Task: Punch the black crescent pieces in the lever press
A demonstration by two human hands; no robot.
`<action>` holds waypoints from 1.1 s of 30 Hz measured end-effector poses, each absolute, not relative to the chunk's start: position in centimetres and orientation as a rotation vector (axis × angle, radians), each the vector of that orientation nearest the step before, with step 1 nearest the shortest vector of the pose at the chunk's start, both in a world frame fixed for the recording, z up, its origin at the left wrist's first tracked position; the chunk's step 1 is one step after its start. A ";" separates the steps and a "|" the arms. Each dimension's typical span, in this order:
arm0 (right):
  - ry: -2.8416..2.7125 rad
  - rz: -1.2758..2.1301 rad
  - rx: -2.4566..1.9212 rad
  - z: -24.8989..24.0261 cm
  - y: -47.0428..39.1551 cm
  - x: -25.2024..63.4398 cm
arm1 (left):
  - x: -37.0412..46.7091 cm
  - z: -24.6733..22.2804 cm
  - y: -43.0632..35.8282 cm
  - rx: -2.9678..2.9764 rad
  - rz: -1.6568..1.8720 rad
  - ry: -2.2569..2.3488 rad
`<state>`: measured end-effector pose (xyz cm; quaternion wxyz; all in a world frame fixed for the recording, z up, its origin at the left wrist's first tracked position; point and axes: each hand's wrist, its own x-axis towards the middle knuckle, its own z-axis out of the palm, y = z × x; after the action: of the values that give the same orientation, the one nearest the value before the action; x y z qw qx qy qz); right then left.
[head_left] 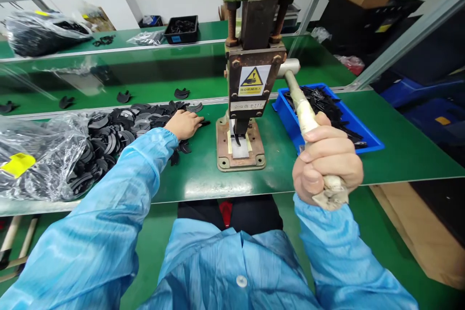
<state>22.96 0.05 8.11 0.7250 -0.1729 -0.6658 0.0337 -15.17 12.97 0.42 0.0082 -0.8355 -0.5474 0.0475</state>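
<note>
My left hand lies palm down at the right edge of a heap of black curved plastic parts. Its fingertips close on one dark part that sticks out to the right. My right hand is wrapped round the taped lever handle of a hand press. Under the press's ram, a small black part sits on the metal plate of the base. A warning label is stuck on the press front.
Right of the press stands a blue tray of black pieces. A clear plastic bag lies left of the heap. Several loose parts lie along the bench's back strip. Behind, a raised shelf bears a black bin and a filled bag.
</note>
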 end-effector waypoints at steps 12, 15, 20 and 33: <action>-1.475 0.062 -0.344 8.0 0.3 22.9 | -10.8 3.6 7.4 -2.561 -1.555 -2.647; -1.473 0.072 -0.342 8.0 0.2 22.8 | -8.1 3.5 6.2 -2.690 -1.814 -2.761; -1.488 0.060 -0.343 8.0 0.3 23.1 | -5.2 2.8 5.9 -2.717 -1.809 -2.888; -1.470 0.097 -0.366 8.1 0.0 22.8 | -4.7 1.9 7.5 -2.722 -1.673 -2.818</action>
<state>22.77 0.02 8.10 0.7254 -0.1659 -0.6666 0.0440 -4.66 7.45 1.93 -0.5306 -0.5416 -0.5606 -0.3329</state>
